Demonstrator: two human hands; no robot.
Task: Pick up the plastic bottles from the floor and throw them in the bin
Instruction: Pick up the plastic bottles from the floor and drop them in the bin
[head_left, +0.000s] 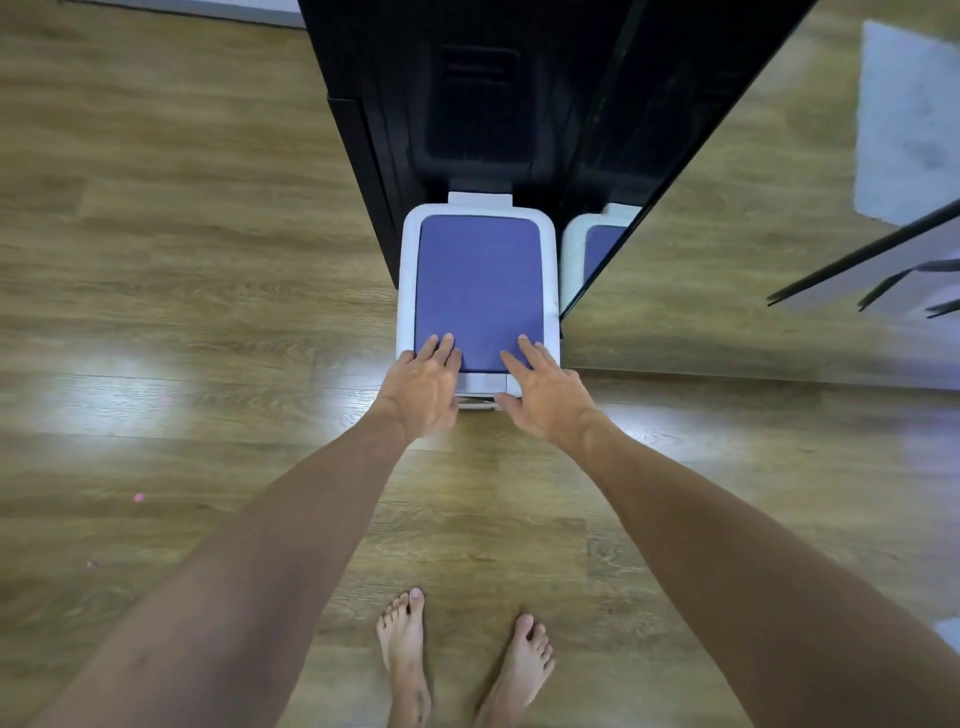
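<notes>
the bin (408, 291) stands on the wooden floor (182, 291) against a black cabinet (467, 104), its purple lid (478, 291) down flat. the left hand (423, 387) and right hand (545, 395) both rest on the lid's near edge, fingers (439, 348) straight and slightly spread, holding nothing. two bare feet (405, 654) stand just behind. a mirror panel (779, 208) on the right reflects the bin.

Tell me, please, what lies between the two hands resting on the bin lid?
In the head view, only bare purple lid and the bin's white front edge with its latch lie between the left hand and right hand.
</notes>
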